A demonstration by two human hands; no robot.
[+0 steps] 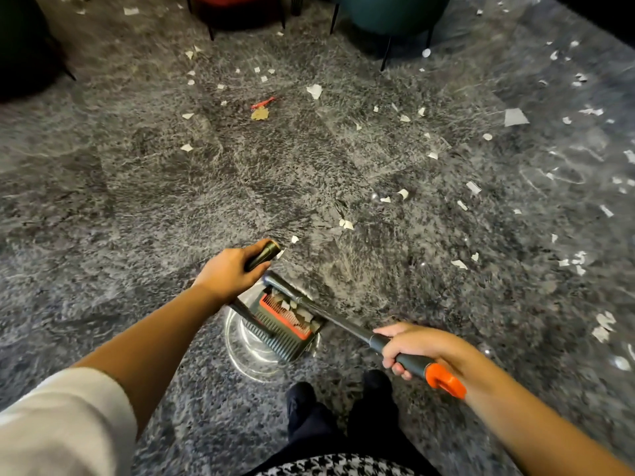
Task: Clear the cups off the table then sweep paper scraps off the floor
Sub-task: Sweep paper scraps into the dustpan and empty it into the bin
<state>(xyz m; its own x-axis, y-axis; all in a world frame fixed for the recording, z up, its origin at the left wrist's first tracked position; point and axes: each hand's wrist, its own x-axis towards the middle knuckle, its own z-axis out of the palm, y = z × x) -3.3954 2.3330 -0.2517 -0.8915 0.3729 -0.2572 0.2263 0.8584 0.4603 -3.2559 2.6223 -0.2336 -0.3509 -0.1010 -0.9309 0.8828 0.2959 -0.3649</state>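
My left hand [230, 273] grips the top of the dustpan handle [263, 254]. Below it the grey dustpan [285, 329] with a red comb edge holds several white paper scraps. My right hand [417, 347] grips the grey broom handle [343, 321] near its orange end cap [445, 381]; the handle runs up-left across the pan. Many white paper scraps [347, 224] lie scattered on the grey marbled floor, mostly ahead and to the right. A larger scrap [314, 91] lies farther off. No cups are in view.
A red chair [240, 12] and a teal chair [391, 15] stand at the far edge, a dark seat [24, 46] at far left. A red wrapper [263, 103] and a yellowish leaf [260, 114] lie on the floor. My dark shoes [340, 396] stand just behind the pan.
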